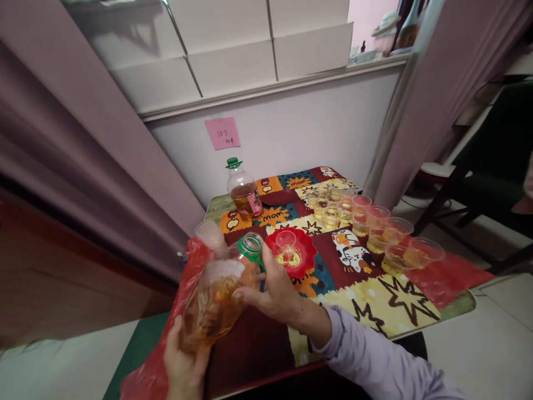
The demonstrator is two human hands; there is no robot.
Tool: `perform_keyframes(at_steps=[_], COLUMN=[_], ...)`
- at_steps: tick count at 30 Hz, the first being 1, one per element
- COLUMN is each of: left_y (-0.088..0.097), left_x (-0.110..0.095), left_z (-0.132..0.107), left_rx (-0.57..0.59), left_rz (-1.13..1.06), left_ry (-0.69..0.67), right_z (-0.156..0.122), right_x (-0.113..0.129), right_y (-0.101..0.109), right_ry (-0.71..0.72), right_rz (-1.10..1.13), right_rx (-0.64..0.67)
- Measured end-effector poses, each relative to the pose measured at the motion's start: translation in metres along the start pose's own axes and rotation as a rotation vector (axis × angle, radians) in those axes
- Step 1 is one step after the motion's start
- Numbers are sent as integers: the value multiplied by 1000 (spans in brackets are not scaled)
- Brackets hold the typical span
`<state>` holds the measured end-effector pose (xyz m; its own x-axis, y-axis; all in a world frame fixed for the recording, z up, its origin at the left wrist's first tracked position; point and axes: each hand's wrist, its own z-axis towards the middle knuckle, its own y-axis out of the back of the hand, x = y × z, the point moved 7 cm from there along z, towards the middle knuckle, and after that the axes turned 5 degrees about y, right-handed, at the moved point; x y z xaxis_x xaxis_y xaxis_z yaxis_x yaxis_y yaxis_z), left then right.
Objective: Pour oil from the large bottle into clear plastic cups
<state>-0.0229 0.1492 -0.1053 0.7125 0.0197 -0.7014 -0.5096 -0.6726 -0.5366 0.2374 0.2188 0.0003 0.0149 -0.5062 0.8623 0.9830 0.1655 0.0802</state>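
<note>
A clear plastic bottle [225, 294] of amber liquid is tilted between my two hands, its uncapped mouth pointing up and to the right. My left hand [183, 347] supports its base from below. Near the neck, my right hand [275, 289] grips the bottle, with the thumb on its side and the fingers mostly hidden behind. A green ring circles the neck just under the mouth. Beyond the mouth lies a red scalloped plate [306, 250] with a small clear plastic cup [286, 240] standing on it.
Several clear cups [377, 239] of pale yellow liquid stand in rows at the table's right. A second bottle [245, 194] with a green cap stands at the back left. Stacked cups [210, 233] and red plastic film [154, 355] lie along the left edge.
</note>
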Motion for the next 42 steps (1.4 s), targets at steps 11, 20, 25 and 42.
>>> perform_keyframes(at_steps=[11,20,25,42], left_y=[-10,-16,-27,-38], left_x=[-48,-43,-41,-48], left_z=[-14,-13,-14,-14], left_rx=[-98,-75,-50,-25], left_rz=[134,174,194,326], left_ry=[-107,-90,-77,-70], right_z=[4,-12,-12,-16], right_x=[-74,-100,-101,-102], right_y=[-22,-20,-17,-13], right_ry=[-168,-250,-291,-363], right_rz=[214,374,517,656], right_rx=[36,-32,-60,-65])
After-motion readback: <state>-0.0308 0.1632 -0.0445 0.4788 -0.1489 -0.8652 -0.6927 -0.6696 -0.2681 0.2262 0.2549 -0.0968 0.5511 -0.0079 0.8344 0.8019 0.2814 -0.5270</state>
